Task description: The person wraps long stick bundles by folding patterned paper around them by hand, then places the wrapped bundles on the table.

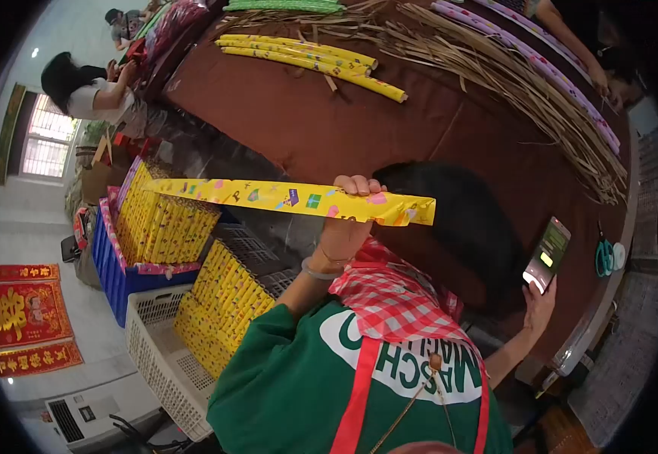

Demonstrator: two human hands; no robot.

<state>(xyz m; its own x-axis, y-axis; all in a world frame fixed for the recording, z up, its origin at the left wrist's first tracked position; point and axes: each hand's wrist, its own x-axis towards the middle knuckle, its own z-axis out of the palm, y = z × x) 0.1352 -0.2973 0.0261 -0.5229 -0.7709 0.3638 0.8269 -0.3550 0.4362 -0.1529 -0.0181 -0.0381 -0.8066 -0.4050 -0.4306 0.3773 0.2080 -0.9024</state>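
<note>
Yellow strip (268, 195) in left hand (346, 233)

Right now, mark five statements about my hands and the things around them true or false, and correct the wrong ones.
1. The left hand grips a yellow patterned strip. True.
2. The right hand holds scissors. False: it holds a phone.
3. The phone's screen is lit. True.
4. The teal-handled scissors lie on the brown table. True.
5. The white basket stands inside the blue crate. False: it stands beside it.
</note>
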